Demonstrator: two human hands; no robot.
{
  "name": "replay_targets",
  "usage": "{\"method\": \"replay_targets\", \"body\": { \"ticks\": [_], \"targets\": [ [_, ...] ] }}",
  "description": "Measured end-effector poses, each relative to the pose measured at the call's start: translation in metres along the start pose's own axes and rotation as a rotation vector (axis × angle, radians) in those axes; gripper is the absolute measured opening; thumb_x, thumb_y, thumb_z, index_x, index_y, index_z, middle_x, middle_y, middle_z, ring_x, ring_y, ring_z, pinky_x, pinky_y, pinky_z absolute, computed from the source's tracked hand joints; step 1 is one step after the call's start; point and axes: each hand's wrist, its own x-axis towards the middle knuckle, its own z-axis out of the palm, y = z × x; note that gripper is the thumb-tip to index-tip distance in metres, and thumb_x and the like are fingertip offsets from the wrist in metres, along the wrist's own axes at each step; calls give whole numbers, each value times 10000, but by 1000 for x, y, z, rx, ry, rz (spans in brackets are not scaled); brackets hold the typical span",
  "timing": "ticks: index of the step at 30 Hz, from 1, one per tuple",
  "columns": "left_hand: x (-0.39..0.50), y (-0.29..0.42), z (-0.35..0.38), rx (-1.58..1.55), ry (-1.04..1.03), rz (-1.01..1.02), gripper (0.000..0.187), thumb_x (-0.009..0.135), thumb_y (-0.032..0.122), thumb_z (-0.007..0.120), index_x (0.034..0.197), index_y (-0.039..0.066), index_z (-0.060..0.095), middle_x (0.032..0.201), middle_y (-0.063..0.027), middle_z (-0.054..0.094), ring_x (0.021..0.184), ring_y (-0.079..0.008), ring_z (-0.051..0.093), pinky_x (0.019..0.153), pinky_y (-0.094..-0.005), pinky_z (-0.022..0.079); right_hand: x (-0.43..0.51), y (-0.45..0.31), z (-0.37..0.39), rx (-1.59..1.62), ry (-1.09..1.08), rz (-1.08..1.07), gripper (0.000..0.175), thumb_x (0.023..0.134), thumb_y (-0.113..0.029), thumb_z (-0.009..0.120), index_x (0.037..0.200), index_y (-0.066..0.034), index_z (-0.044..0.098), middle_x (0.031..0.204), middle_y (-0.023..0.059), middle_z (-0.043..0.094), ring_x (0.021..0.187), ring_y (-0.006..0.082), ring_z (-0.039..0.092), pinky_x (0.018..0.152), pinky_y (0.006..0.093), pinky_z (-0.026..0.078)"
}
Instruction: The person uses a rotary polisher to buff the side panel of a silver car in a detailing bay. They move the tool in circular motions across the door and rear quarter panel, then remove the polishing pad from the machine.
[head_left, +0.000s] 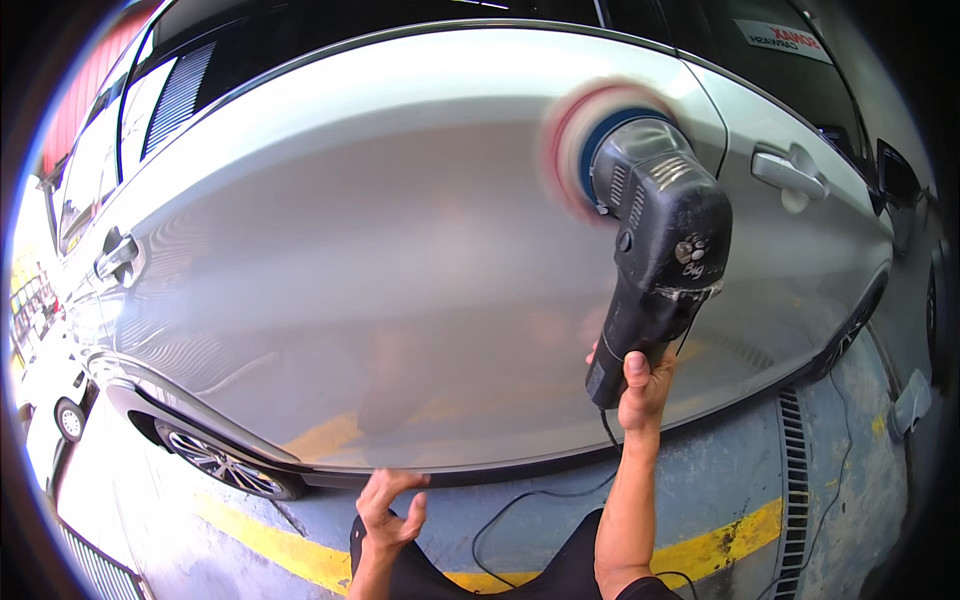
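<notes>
A black corded polisher is held at the lower end of its body by my right hand, with the thumb on top. Its round pad, reddish and blurred, lies against the upper part of a silver car door, close to the seam between two doors. A blue backing plate shows behind the pad. My left hand holds nothing; its fingers are curled and apart, low in front of the door's bottom edge.
Two door handles, one at the left and one at the right, stick out. The power cord loops over the blue floor. A metal drain grate crosses the yellow line. A white car stands far left.
</notes>
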Motion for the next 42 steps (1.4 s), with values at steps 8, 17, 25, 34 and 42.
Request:
{"method": "replay_targets", "body": {
  "ticks": [8, 17, 25, 34, 42],
  "targets": [
    [223, 91, 60, 87, 182, 662, 955, 793, 437, 911, 1588, 113, 493, 1652, -280, 417, 1561, -511, 351, 1248, -654, 325, -18, 1, 57, -18, -90, -5, 721, 823, -489, 953, 1300, -50, 637, 1020, -14, 713, 885, 74, 635, 775, 263, 532],
    [268, 69, 17, -99, 368, 617, 899, 735, 338, 837, 1545, 72, 551, 1600, -270, 428, 1487, -477, 435, 1228, -585, 384, -13, -32, 137, -294, -305, 10, 791, 809, -526, 933, 1377, -70, 625, 1087, 165, 776, 1019, 291, 786, 875, 396, 599],
    [313, 130, -53, -235, 465, 169, 753, 816, 387, 808, 1476, 58, 653, 1176, -156, 704, 987, -223, 717, 934, -340, 580, 3, -118, 166, -30, -722, 104, 979, 872, -148, 788, 1676, -107, 230, 1302, 158, 693, 1170, 239, 676, 1036, 370, 492],
    [359, 169, -21, -390, 328, 115, 555, 821, 255, 808, 1331, 42, 748, 1069, -141, 722, 902, -216, 720, 886, -323, 602, 5, -159, 130, 178, -584, 148, 868, 952, -146, 725, 1700, -38, 300, 1623, 201, 458, 1470, 266, 481, 1215, 367, 368],
    [399, 207, 90, -263, 267, 293, 591, 735, 345, 848, 1211, 3, 778, 1284, -245, 659, 1157, -363, 685, 1063, -430, 534, 20, -203, 66, 93, -180, 200, 844, 938, -211, 688, 1702, -104, 347, 1291, 134, 701, 836, 164, 730, 699, 312, 622]
  ]
}}
